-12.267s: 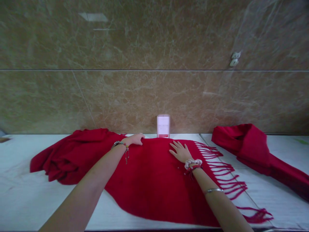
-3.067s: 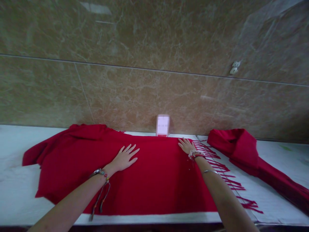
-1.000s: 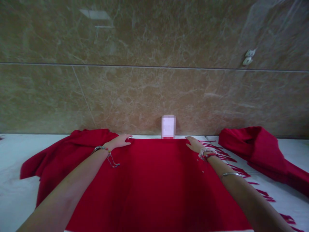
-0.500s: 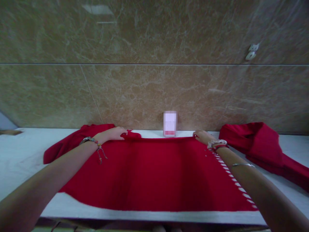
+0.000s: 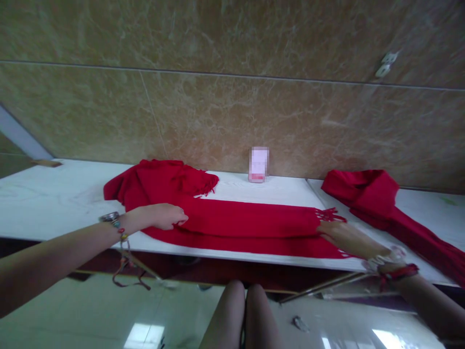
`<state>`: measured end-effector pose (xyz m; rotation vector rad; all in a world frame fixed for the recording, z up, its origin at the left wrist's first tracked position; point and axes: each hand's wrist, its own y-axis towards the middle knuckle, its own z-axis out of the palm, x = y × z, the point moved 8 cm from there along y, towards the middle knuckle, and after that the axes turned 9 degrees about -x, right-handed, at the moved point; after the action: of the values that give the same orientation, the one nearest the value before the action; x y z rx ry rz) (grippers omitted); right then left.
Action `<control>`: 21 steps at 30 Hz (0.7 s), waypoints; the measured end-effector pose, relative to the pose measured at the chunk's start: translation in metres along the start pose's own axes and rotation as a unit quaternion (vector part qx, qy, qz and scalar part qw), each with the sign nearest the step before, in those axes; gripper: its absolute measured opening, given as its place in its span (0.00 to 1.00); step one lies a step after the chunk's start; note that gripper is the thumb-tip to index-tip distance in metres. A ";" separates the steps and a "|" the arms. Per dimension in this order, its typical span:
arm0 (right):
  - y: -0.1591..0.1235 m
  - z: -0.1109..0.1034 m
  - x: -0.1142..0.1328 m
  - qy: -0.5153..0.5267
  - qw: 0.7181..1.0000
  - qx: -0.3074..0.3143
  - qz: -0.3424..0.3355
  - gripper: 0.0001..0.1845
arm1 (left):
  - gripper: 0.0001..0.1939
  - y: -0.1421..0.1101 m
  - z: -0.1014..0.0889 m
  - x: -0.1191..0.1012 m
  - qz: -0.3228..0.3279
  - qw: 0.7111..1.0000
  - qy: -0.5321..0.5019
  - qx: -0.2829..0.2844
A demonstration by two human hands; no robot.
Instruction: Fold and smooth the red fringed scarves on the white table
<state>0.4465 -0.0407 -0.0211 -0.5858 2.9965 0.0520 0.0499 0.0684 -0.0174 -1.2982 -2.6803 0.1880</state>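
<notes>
A red fringed scarf (image 5: 247, 224) lies on the white table (image 5: 54, 203), folded lengthwise into a long band near the front edge. Its left part is bunched in a heap (image 5: 156, 182) toward the wall. My left hand (image 5: 162, 216) pinches the folded edge on the left side. My right hand (image 5: 341, 235) grips the fringed right end of the band; it is blurred by motion. Both wrists wear bracelets.
A second red scarf (image 5: 378, 198) lies crumpled at the right on the table. A small pink-and-white card (image 5: 259, 164) stands against the brown marble wall. My knees (image 5: 240, 310) show below the table's front edge, above a glossy floor.
Both hands have pulled the scarf's far edge from the wall toward me, folding the cloth over into a narrow band. The view has drawn back and tilted down.
</notes>
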 end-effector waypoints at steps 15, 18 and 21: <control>0.036 0.048 0.025 0.041 0.991 -0.088 0.096 0.24 | 0.26 0.054 0.036 -0.058 -0.072 0.990 -0.055 -0.106; 0.044 0.059 0.016 0.043 0.989 -0.075 0.119 0.24 | 0.26 0.069 0.042 -0.051 -0.070 0.989 -0.047 -0.125; 0.055 0.057 -0.002 0.037 0.983 -0.081 0.161 0.25 | 0.26 0.082 0.039 -0.041 -0.065 0.988 -0.044 -0.134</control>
<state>0.4319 0.0134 -0.0771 -0.1103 3.1478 0.3050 0.1296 0.0850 -0.0743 -1.1986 -2.9349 -0.1408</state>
